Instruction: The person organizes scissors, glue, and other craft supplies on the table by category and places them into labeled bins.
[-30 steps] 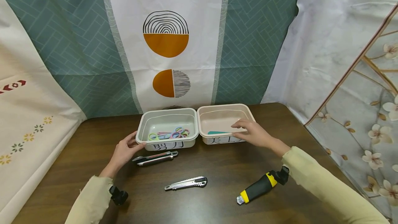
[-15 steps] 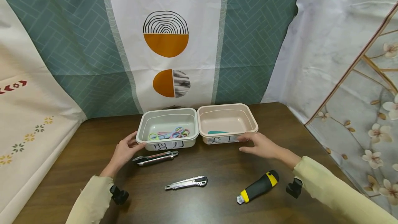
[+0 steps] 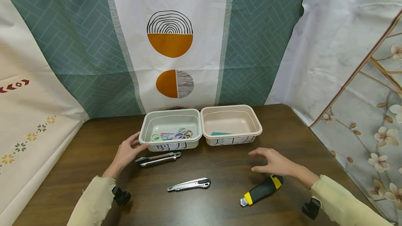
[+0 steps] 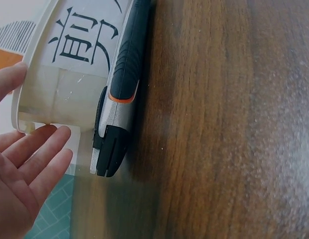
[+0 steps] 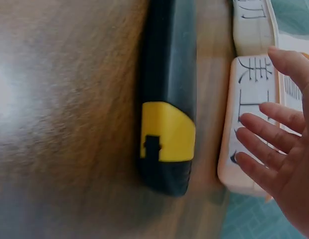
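In the head view my left hand (image 3: 127, 152) touches the near left corner of the pale green box (image 3: 144, 128), thumb at its front rim and fingers along its side. Close by lies a black and silver utility knife (image 3: 158, 159), also large in the left wrist view. My right hand (image 3: 274, 163) hovers with spread fingers and holds nothing. Below it on the table is a black and yellow utility knife (image 3: 263, 189); the right wrist view shows its yellow-banded handle end (image 5: 168, 132). A silver utility knife (image 3: 189, 184) lies between the hands.
Colourful scissors (image 3: 179, 134) lie in the green box. Beside it stands a pink box (image 3: 233, 123) with a teal item (image 3: 221, 133) inside. Both carry written labels on their fronts. Patterned cloths hang behind and beside the brown table (image 3: 220, 163).
My right hand has drawn back from the pink box, down and to the right, to just above the black and yellow utility knife. The left hand stays at the green box.
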`<action>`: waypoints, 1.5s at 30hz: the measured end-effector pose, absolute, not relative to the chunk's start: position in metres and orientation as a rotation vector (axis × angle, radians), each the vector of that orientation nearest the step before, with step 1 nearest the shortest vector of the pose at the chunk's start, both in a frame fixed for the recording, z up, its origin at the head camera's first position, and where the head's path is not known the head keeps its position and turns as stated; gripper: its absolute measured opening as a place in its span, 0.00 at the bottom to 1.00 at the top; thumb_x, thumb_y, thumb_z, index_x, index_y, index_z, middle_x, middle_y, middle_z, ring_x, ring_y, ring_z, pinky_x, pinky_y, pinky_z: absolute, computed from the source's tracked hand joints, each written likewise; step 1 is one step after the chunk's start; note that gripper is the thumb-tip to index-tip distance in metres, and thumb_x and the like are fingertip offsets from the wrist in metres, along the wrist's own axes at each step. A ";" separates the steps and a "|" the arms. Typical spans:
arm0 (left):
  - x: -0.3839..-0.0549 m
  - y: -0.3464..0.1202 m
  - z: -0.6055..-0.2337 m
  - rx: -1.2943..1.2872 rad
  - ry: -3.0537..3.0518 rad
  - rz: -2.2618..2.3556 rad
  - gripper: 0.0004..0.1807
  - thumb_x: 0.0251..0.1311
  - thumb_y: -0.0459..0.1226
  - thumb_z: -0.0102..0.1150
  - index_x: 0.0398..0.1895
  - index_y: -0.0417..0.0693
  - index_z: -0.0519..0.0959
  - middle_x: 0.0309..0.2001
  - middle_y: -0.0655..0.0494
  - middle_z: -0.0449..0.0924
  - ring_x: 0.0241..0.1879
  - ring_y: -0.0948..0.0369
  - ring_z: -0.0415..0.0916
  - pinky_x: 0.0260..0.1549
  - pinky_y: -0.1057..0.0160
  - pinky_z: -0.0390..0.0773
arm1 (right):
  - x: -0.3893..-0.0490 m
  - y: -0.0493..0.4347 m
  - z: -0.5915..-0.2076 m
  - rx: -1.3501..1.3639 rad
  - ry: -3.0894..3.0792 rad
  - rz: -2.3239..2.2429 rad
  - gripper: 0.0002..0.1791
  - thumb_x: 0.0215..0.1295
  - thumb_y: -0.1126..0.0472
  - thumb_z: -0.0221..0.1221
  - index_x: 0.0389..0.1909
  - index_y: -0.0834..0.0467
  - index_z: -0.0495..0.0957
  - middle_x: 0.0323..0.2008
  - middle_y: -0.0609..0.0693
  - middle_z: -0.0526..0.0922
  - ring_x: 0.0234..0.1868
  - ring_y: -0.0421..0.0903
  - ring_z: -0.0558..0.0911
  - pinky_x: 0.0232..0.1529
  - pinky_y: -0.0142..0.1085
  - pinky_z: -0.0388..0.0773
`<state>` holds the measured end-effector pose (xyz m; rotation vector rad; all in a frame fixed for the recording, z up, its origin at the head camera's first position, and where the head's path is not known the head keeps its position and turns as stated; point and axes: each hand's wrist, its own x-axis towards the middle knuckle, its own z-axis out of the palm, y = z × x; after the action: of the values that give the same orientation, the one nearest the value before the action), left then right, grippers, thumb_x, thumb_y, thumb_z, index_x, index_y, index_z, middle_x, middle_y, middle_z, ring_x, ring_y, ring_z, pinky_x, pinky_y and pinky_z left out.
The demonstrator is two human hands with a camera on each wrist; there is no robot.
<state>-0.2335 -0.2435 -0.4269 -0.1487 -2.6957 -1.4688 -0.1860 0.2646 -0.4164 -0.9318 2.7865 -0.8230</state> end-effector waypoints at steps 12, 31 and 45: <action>-0.233 -0.244 -0.431 -0.121 -2.697 -1.413 0.38 0.53 0.44 0.63 0.64 0.37 0.61 0.51 0.38 0.75 0.47 0.49 0.76 0.38 0.56 0.77 | -0.163 0.291 -0.437 -0.945 2.760 -0.908 0.22 0.51 0.47 0.65 0.42 0.57 0.77 0.40 0.46 0.79 0.40 0.44 0.78 0.39 0.38 0.76; -0.231 -0.243 -0.428 -0.125 -2.709 -1.435 0.39 0.54 0.45 0.61 0.65 0.36 0.59 0.53 0.37 0.73 0.50 0.46 0.73 0.42 0.52 0.75 | -0.144 0.294 -0.443 -1.032 2.814 -0.622 0.27 0.37 0.41 0.70 0.41 0.47 0.78 0.39 0.38 0.69 0.40 0.36 0.69 0.38 0.32 0.70; -0.233 -0.242 -0.427 -0.139 -2.702 -1.443 0.38 0.55 0.44 0.61 0.65 0.35 0.58 0.53 0.36 0.72 0.50 0.46 0.73 0.42 0.53 0.76 | -0.137 0.292 -0.449 -1.210 2.874 -0.606 0.22 0.44 0.45 0.68 0.39 0.51 0.78 0.36 0.35 0.68 0.37 0.33 0.67 0.34 0.30 0.70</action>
<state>-0.2327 -0.2424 -0.4272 -0.1395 -2.7025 -1.4432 -0.1368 0.2918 -0.4487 -1.2102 2.8743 -0.6060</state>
